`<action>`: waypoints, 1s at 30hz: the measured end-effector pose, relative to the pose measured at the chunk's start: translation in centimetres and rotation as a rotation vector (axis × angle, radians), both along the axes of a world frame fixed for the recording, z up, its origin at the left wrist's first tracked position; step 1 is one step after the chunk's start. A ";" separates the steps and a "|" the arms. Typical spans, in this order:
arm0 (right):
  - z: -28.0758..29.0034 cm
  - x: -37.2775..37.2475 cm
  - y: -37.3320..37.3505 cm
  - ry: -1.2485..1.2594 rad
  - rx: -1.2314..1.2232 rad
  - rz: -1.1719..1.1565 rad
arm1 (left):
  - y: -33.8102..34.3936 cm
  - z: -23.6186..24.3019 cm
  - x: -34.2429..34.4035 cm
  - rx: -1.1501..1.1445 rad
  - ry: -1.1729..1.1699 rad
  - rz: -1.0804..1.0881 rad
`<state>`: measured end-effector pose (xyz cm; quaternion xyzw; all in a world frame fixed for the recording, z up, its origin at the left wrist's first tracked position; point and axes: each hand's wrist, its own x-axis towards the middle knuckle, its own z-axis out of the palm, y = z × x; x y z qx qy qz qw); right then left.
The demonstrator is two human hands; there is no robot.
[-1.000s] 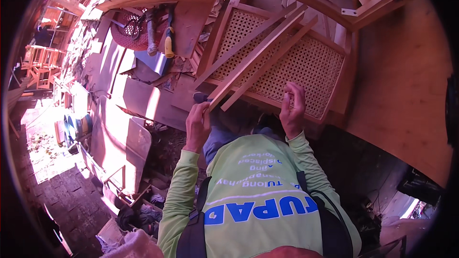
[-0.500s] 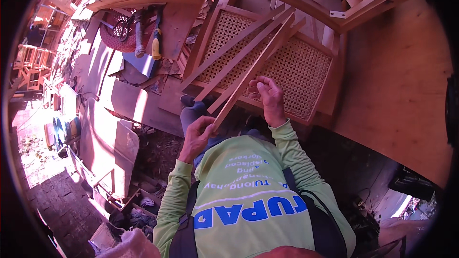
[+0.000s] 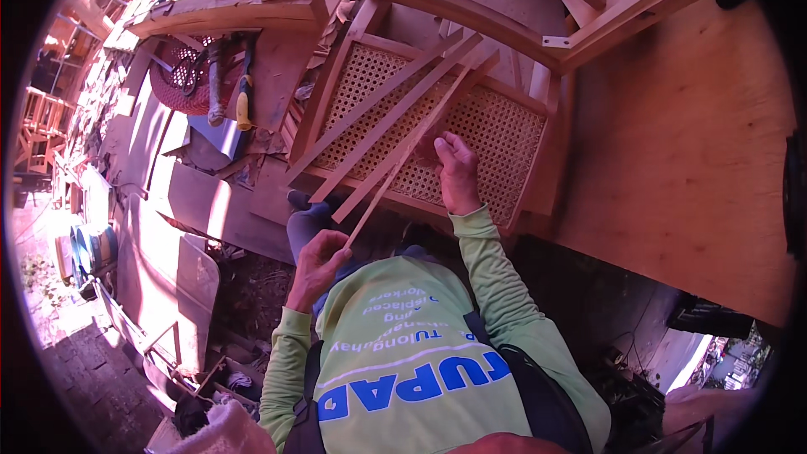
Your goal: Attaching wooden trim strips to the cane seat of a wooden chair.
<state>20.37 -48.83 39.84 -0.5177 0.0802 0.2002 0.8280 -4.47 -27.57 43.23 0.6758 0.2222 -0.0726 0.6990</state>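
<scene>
Has drawn a wooden strip (image 3: 387,187) lapward since the earlier frame; pinches its end in left hand (image 3: 319,262), seemingly freeing its length above the cane seat (image 3: 504,139); curls right hand (image 3: 459,172) alongside, not clearly gripping.

Sun-patched floor (image 3: 84,370) left, broad wooden surface (image 3: 672,168) right

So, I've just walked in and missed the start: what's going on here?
A person holds a thin wooden strip by its near end in the left hand. The right hand is curled close beside it; whether it touches is unclear. Three other strips lie slantwise across a framed woven cane panel.
</scene>
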 end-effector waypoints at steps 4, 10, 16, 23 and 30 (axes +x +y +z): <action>0.1 1.3 0.1 -0.025 0.115 0.068 | 0.2 0.4 -0.4 0.122 0.062 0.004; 0.4 2.0 -0.4 0.004 0.146 0.125 | 0.6 1.6 -0.6 0.374 0.035 -0.006; 1.2 2.3 -0.6 -0.012 0.183 0.131 | 0.8 1.5 -1.0 0.354 0.032 0.025; 0.7 3.4 -2.0 0.060 0.245 0.160 | 0.9 0.7 -0.7 0.104 0.005 0.130; -0.6 4.0 -3.1 0.068 0.355 0.155 | 0.7 0.6 -0.1 0.057 -0.009 0.158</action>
